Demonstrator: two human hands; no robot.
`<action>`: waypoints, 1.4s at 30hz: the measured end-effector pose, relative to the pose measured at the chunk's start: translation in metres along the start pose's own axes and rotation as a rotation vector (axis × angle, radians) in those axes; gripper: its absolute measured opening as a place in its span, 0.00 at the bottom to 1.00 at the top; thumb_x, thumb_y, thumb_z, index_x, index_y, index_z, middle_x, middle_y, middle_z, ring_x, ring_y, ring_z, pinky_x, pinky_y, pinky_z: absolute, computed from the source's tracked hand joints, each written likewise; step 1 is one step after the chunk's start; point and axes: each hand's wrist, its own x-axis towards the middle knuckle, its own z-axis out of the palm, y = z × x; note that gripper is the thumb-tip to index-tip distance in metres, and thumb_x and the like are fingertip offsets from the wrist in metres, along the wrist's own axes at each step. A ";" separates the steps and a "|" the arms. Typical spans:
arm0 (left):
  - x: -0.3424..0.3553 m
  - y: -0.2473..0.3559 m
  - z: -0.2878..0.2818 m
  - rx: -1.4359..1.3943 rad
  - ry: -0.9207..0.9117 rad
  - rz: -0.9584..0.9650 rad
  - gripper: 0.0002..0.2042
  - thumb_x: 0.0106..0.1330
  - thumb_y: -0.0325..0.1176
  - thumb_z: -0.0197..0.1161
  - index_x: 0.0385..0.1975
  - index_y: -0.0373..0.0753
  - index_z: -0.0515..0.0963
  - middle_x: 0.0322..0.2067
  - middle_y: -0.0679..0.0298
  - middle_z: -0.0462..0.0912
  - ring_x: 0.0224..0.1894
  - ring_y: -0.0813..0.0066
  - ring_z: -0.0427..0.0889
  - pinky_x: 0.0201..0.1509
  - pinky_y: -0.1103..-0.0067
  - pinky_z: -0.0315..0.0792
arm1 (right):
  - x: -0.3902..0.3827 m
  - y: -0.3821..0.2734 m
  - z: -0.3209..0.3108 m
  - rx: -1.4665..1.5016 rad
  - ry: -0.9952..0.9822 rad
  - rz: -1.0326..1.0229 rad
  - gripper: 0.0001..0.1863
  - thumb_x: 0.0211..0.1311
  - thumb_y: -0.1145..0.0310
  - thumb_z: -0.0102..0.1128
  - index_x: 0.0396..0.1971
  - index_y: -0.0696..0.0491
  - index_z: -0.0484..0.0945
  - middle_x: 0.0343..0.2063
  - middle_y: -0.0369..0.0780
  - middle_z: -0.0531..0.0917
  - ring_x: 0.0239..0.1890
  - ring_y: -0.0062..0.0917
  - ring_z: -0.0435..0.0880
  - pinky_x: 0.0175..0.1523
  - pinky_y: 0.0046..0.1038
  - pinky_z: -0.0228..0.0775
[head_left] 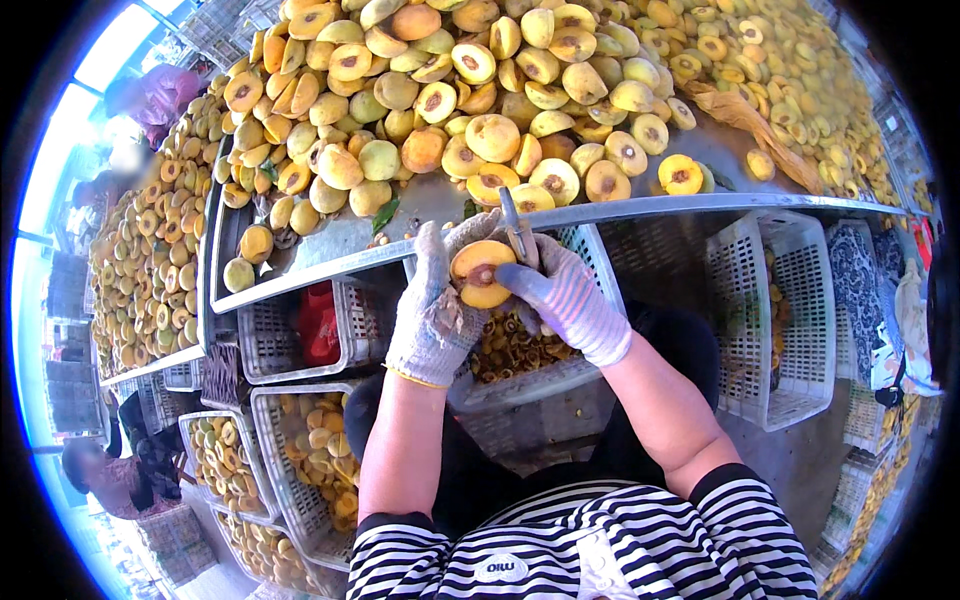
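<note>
My left hand, in a white knitted glove, cups a halved yellow peach with a red-brown centre facing up. My right hand, in a striped glove, grips a knife with its blade upright, its thumb resting on the peach. Just beyond both hands runs the metal rim of a sorting table heaped with peach halves. Below the hands, between my legs, a plastic crate holds peach pits and scraps.
Crates of halved fruit stand at lower left, another crate at right, and one with red material under the table. A second fruit-covered table is at left. Co-workers are at the far left.
</note>
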 end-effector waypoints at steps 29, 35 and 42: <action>0.011 -0.008 -0.011 -0.014 0.101 0.329 0.22 0.75 0.49 0.45 0.49 0.33 0.73 0.43 0.55 0.79 0.42 0.68 0.81 0.48 0.73 0.79 | -0.009 0.041 0.029 -0.715 -0.076 -0.367 0.16 0.65 0.61 0.56 0.43 0.59 0.72 0.32 0.55 0.78 0.38 0.51 0.79 0.40 0.44 0.71; 0.002 -0.011 -0.007 0.396 0.089 0.526 0.21 0.76 0.46 0.46 0.52 0.33 0.71 0.45 0.57 0.77 0.46 0.70 0.79 0.52 0.72 0.77 | -0.013 0.030 0.032 -0.398 -0.131 -0.186 0.17 0.65 0.61 0.55 0.42 0.60 0.73 0.31 0.52 0.78 0.37 0.48 0.79 0.41 0.40 0.71; 0.005 -0.002 0.006 -0.034 0.026 0.223 0.20 0.74 0.46 0.49 0.51 0.33 0.72 0.44 0.55 0.77 0.46 0.65 0.79 0.52 0.68 0.78 | -0.018 0.001 0.016 0.006 -0.226 0.251 0.17 0.63 0.57 0.59 0.39 0.56 0.73 0.17 0.34 0.73 0.13 0.18 0.71 0.17 0.22 0.62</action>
